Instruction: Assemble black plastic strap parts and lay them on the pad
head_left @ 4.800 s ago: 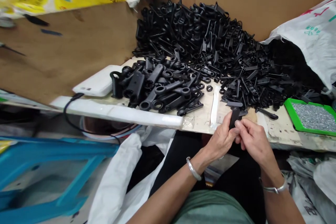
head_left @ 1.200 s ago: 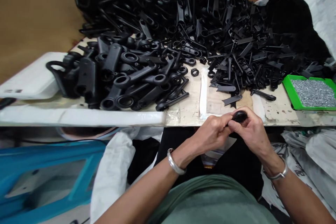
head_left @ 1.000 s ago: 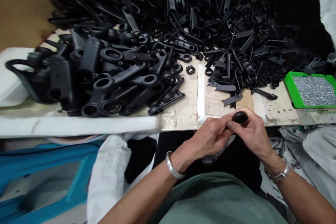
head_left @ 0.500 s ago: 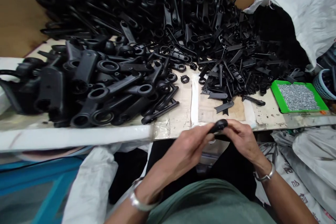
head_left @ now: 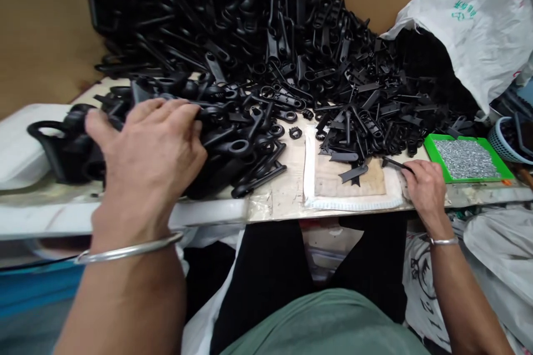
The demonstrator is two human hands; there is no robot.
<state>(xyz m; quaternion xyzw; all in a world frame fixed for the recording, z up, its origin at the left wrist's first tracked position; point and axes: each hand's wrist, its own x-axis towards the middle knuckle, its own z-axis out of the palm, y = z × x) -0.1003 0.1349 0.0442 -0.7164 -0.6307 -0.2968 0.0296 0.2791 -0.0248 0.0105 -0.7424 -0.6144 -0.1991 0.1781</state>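
My left hand (head_left: 147, 150) reaches over the heap of larger black plastic arms with ring ends (head_left: 239, 148) at the left of the bench. Its thumb stands apart from the fingers, and the fingertips curl down out of sight among the parts. Over at the right, my right hand (head_left: 427, 188) has its thumb and fingers closed on one end of a slim black plastic handle (head_left: 395, 165) lying near the bench's front edge. Several flat black plastic strips with notched ends (head_left: 353, 173) lie left of that hand, on a brown-and-white pad (head_left: 333, 180).
A green tray (head_left: 453, 180) of small silvery metal pieces stands right of my right hand. Behind it are a blue basket (head_left: 506, 141) and a white sack (head_left: 470, 16). Small black parts (head_left: 375, 105) cover the bench's middle back. A small toothed black ring (head_left: 295, 132) lies alone.
My hands have parted from the black piece they held together over the bench edge. The left has moved left onto the heap; the right has moved right and taken hold of the slim handle.
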